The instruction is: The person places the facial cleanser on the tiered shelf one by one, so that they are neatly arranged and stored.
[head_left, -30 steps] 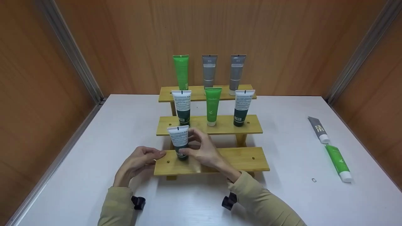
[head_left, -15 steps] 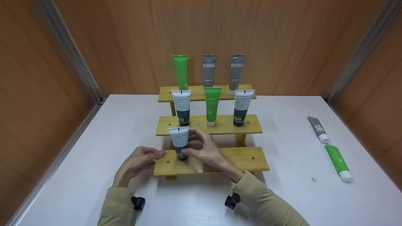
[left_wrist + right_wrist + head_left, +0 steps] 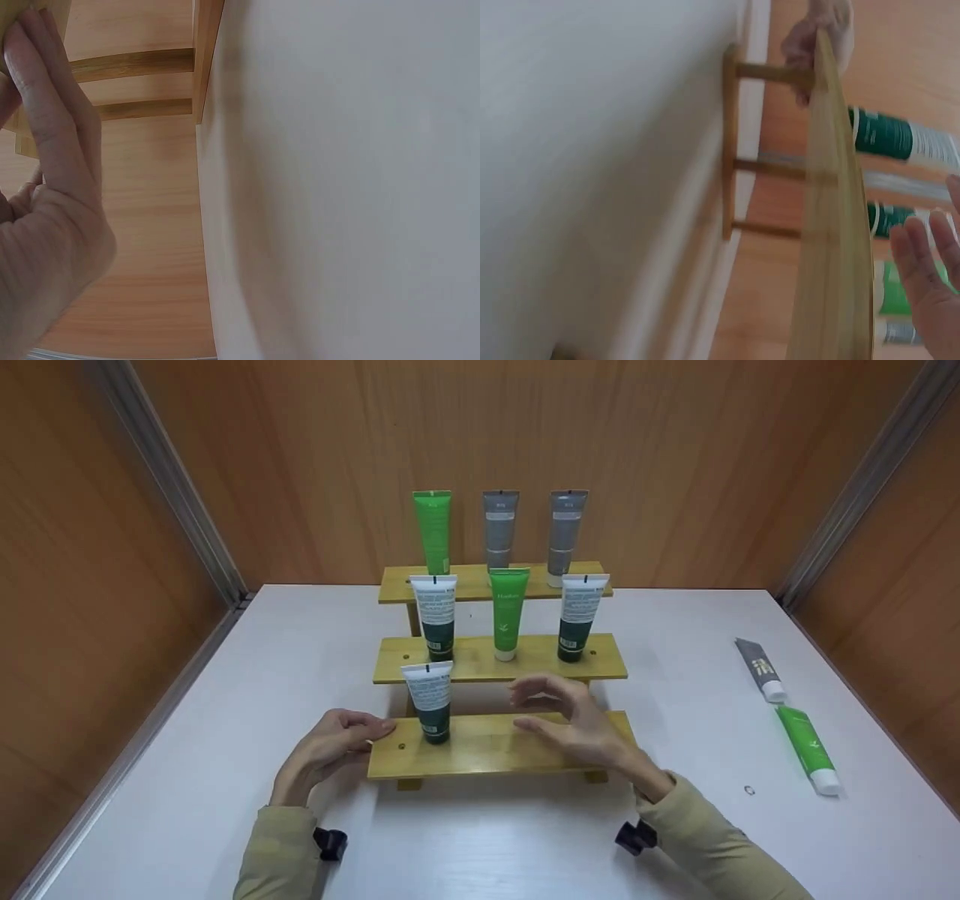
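A white and dark green squeeze tube (image 3: 430,701) stands cap down near the left end of the lowest shelf (image 3: 495,754) of a three-tier wooden stand. My left hand (image 3: 330,742) grips that shelf's left end, thumb on top; in the left wrist view its fingers (image 3: 56,120) reach up to the board's underside. Over the right half of the same shelf is my right hand (image 3: 577,724), with loosely bent fingers around nothing, apart from the tube. The right wrist view is blurred but shows these fingers (image 3: 922,262) spread and holding nothing.
On the middle shelf (image 3: 469,667) a green tube (image 3: 509,611) stands between two white and dark green ones. The top shelf bears a green tube (image 3: 433,532) and two grey ones. A grey tube (image 3: 760,669) and a green tube (image 3: 806,746) lie at right, near a small ring (image 3: 749,790).
My right hand has let go of the white and dark green tube and moved right, leaving it upright on the lowest shelf. The left hand has stayed on the shelf's end.
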`<state>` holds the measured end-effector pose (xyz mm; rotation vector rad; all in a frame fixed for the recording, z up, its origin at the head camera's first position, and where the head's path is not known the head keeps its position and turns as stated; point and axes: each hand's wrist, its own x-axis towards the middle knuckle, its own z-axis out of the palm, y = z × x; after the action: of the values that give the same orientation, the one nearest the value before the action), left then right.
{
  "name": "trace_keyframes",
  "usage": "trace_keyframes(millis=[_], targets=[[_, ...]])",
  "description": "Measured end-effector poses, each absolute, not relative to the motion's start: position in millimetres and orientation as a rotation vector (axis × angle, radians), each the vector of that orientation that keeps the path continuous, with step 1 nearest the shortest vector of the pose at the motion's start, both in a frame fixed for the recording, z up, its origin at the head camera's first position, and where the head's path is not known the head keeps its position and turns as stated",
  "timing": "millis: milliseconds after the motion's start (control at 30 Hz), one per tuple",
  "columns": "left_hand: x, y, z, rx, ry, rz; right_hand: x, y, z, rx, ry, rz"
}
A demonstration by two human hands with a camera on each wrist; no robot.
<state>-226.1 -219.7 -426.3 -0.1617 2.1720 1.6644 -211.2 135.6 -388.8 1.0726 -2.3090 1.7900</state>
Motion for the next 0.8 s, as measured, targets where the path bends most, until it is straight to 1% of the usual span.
trace_keyframes(millis=[133,267,367,600,700,800], targets=[[-226.1,-219.9,-426.2,-0.166,2.169,1.665,-214.5,170.7,-395.5,1.09,-2.259,1.647],[-226.1,-220.1,-426.1,-0.168,2.17,1.66,-220.3,206.0,-402.8,1.006,-2.235,1.533],[-226.3,-220.3,-426.3,-0.17,2.167,1.664,-226.2,234.2,-408.3,0.871,-2.246,1.449],[-226.2,-220.2,-426.1,-0.157,2.174,1.652,-242.5,303.8,-427.5,0.439,-2.303,1.273],[-226.4,-220.5,-426.4,-0.148,2.167,1.658,-247.5,332.2,-434.2,0.354,-2.336,1.204],[-227.0,-221.1,-426.7,-0.138,2.162,1.66,-250.4,357.3,-437.6,0.327,-2.371,1.145]])
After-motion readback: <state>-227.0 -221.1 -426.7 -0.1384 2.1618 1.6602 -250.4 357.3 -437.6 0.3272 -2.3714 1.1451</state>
